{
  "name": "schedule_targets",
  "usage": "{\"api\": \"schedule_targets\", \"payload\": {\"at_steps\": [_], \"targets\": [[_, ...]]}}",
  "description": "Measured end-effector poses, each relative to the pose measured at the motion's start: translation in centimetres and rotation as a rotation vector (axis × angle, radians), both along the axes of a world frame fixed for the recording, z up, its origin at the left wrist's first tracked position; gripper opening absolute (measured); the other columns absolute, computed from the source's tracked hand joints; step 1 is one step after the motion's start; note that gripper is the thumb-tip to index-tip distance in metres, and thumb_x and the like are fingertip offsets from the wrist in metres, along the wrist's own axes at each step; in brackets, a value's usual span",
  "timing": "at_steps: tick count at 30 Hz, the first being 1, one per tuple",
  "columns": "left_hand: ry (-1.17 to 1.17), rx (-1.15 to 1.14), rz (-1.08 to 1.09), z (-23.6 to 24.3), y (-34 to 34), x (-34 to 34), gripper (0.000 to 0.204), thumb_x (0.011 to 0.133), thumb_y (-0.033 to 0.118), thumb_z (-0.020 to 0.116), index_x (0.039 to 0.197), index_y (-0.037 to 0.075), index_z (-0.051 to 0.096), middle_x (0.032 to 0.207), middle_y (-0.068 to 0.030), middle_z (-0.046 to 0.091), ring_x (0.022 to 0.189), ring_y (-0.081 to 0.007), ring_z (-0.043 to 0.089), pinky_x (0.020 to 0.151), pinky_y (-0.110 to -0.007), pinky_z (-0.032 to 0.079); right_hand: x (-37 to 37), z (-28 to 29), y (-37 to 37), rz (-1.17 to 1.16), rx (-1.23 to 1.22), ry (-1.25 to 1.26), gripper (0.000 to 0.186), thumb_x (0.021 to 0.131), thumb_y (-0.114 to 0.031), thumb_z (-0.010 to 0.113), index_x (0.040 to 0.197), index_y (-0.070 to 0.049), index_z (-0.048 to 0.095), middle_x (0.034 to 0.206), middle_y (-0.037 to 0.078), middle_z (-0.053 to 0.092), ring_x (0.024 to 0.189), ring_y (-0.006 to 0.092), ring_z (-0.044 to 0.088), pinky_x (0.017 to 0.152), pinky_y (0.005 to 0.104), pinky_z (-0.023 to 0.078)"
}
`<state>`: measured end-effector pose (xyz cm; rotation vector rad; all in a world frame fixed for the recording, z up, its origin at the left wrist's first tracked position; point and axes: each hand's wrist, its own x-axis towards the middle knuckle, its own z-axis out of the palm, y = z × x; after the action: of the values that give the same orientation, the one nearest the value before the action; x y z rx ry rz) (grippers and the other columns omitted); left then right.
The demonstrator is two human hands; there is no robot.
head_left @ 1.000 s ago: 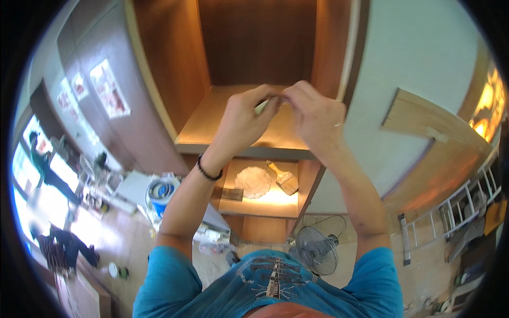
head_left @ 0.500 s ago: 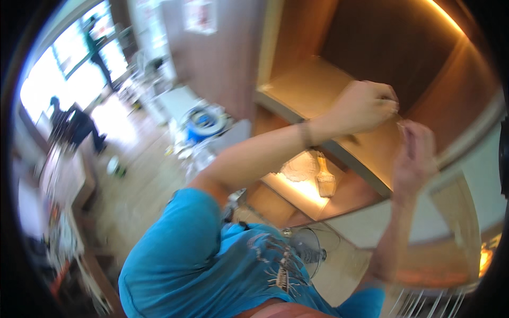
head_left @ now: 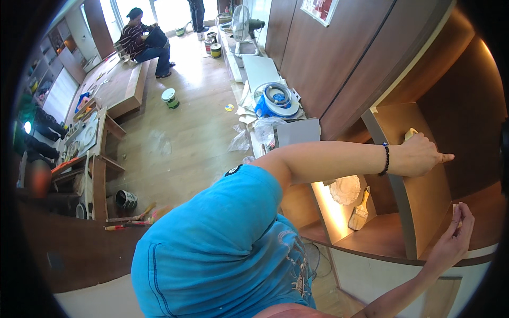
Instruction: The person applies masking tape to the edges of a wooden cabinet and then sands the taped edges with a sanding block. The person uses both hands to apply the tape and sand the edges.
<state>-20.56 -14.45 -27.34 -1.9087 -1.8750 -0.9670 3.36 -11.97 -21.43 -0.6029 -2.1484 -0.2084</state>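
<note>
Smooth, satiny wood on the shelf [head_left: 430,204]; below it, a rough-faced disc [head_left: 345,190] and a brush [head_left: 359,212], handle glossy; left of it, crinkly clear plastic bag [head_left: 240,141], shiny floor [head_left: 196,108], matt cloth shirt [head_left: 212,238]!

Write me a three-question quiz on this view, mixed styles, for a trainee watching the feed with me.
1. Multiple choice: what colour is the beaded bracelet?
A) white
B) black
C) red

2. True or false: the paintbrush and the round pale disc share one lit compartment.

3. Short answer: which of the wearer's hands holds the pale yellow piece?

Key:
1. B
2. True
3. The left hand
</note>
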Motion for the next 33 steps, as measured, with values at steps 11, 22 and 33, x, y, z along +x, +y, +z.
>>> {"api": "schedule_targets", "payload": {"at_steps": [11,22,33], "targets": [[-0.223,0.344,-0.251,1.5,-1.5,2.0,0.049,0.094,0.032,0.073,0.133,0.002,0.066,0.107,-0.0137,0.076,0.091,-0.0268,0.073,0.076,-0.04,0.057,-1.9,0.6,-0.9,-0.034,0.044,-0.111,0.062,0.093,-0.019,0.076,0.15,-0.029,0.055,0.088,0.001,0.07,0.07,0.0149,0.056,0.068,0.0298,0.049],[-0.833,-0.071,-0.838,3.2,0.2,5.3,0.031,0.099,0.009,0.068,0.125,-0.007,0.065,0.094,-0.011,0.074,0.084,-0.0138,0.066,0.079,-0.03,0.053,-2.0,3.0,-3.1,-0.255,-0.026,-0.339,0.043,0.096,-0.006,0.06,0.137,-0.011,0.051,0.093,0.014,0.075,0.085,0.0345,0.073,0.072,0.0457,0.055],[-0.929,-0.193,-0.798,-1.5,2.5,5.8,0.032,0.096,0.025,0.073,0.114,-0.001,0.073,0.088,-0.0089,0.073,0.075,-0.0152,0.07,0.067,-0.029,0.055,-3.5,3.9,-2.8,-0.378,0.396,-0.206,0.061,0.093,-0.006,0.068,0.15,-0.013,0.048,0.111,0.013,0.073,0.094,0.0263,0.072,0.078,0.0389,0.055]]}}
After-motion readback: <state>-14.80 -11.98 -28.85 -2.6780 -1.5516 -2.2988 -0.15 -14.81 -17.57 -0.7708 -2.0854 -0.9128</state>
